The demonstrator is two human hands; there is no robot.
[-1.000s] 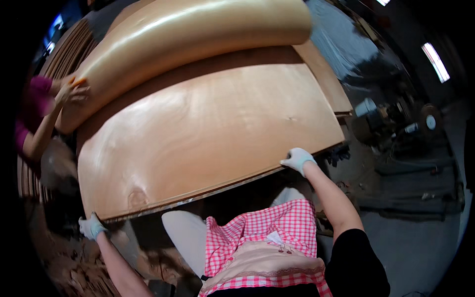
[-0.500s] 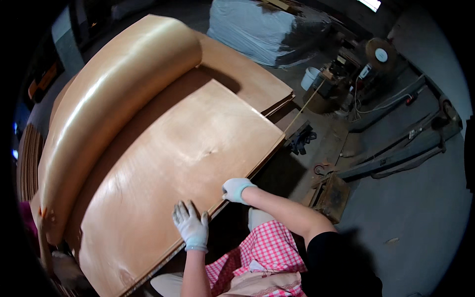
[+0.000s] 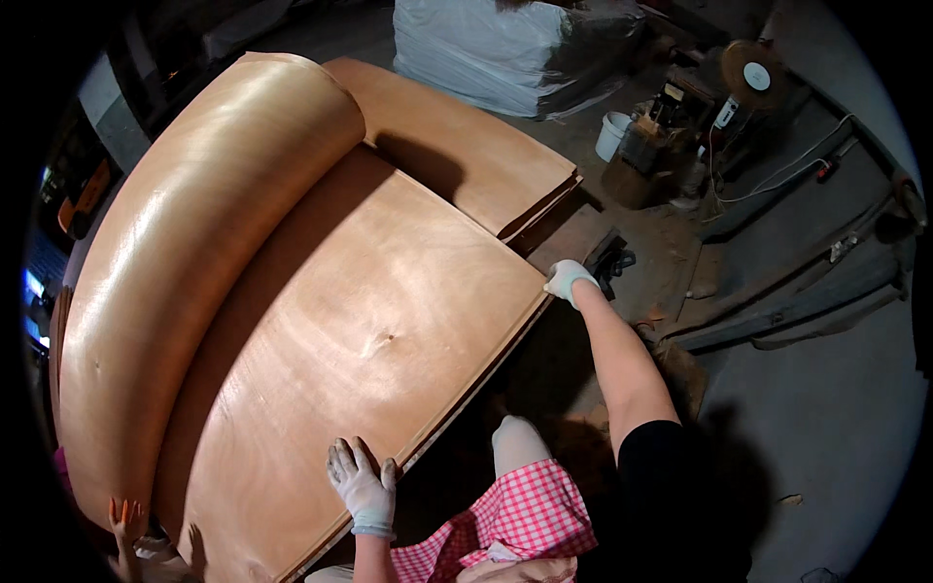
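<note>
A broad, thin wood veneer sheet lies flat on a stack in front of me, with a small knot in its grain. My left hand, in a whitish work glove with dirty fingertips, rests flat on it near the front edge, fingers spread. At the far right corner, my gloved right hand closes on the sheet's edge; its fingertips are partly hidden. Another large veneer sheet curls up into a long roll along the left side. Beside its near end shows another person's raised hand.
More veneer is stacked at the back, beside a plastic-wrapped pile. A white bucket stands by a machine with a round reel. Metal rails lie on the right-hand floor. A checked apron covers my lap.
My right hand has slid along the edge to the far right corner. The thin pale strip jutting past that corner is no longer visible. My left hand stays flat on the sheet.
</note>
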